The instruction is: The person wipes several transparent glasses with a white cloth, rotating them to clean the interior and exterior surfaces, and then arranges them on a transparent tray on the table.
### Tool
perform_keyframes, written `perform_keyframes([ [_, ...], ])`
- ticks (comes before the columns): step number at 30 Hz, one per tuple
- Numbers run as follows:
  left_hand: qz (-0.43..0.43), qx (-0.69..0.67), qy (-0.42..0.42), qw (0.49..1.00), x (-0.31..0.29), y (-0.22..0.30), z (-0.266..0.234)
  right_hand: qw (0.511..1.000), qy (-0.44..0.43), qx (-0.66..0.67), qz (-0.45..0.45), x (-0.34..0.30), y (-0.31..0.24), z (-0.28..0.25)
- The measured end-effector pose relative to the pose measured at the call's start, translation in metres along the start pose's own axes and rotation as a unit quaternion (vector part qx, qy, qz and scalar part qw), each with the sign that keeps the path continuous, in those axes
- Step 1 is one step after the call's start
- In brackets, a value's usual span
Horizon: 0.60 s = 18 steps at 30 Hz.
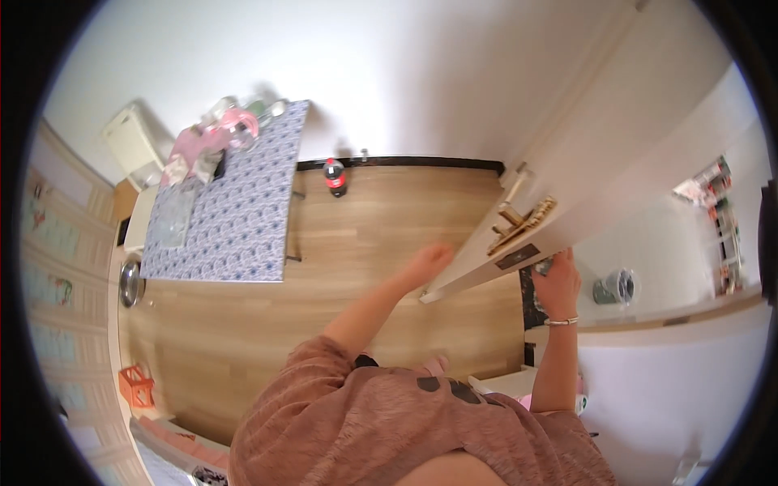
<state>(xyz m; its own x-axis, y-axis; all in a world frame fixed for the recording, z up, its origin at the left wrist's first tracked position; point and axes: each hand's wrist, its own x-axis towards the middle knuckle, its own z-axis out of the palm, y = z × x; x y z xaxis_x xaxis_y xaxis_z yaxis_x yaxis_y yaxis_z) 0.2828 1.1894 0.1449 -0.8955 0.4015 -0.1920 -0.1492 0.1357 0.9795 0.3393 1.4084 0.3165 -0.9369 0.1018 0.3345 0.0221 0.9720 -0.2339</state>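
A white door [600,162] stands ajar on the right, with a gold handle and plate [521,225] on its near face and a dark lock plate [517,257] on its edge. My left hand [432,263] is in front of the door, close to its lower corner. Its fingers are curled in and slightly blurred, and no object shows in them. On the far side of the door edge is my right hand [557,283], with a bracelet [561,321] at the wrist. It is closed around a small greyish thing beside the lock; what that is I cannot make out.
A table with a blue patterned cloth [243,219] stands at the left, with pink and clear items on it. A cola bottle [334,178] is on the wooden floor near the wall. An orange stool [136,387] sits lower left. Beyond the door is a bin [613,287].
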Motion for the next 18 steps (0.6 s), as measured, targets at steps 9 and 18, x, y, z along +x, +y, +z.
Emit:
perform_keyframes([
  [9,-0.276,0.043,0.036,0.959,-0.157,-0.146,-0.175,0.999,0.024,-0.031,0.019,0.062,-0.105,0.049],
  [18,-0.195,0.127,0.295,0.927,-0.22,-0.174,-0.246,0.997,0.013,-0.073,0.005,0.13,-0.189,0.097],
])
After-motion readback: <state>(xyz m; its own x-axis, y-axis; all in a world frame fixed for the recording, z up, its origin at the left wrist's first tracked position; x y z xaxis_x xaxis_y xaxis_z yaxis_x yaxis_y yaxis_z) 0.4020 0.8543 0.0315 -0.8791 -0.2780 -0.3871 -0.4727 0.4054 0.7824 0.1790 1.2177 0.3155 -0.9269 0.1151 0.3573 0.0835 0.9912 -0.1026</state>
